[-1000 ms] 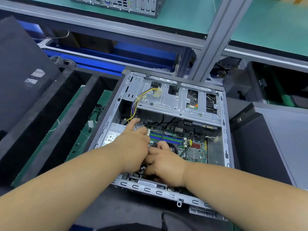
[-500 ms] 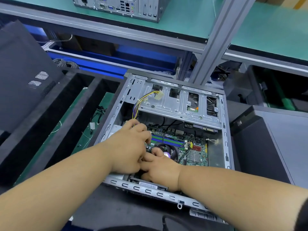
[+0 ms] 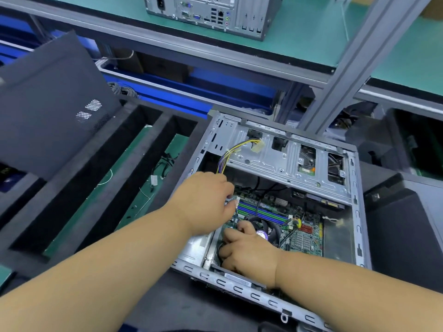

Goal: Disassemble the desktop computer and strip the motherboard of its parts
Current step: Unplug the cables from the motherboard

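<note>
While both forearms reach into the open case, left hand fingers curled near motherboard, right hand curled, grip contents unclear.

Mobo in case; side panel far left.

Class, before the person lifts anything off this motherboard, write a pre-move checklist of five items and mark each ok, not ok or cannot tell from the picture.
1. Side panel off, inside of the computer case open to reach: ok.
2. Yellow and purple power cable unplugged, its white connector lying loose on the drive cage: ok.
3. Black cables across the motherboard cleared: not ok, several cross it.
4. Left hand has a firm grip on a part at the memory slots: cannot tell, fingertips hidden.
5. Right hand beside the CPU fan, its grip secure: cannot tell.
</note>
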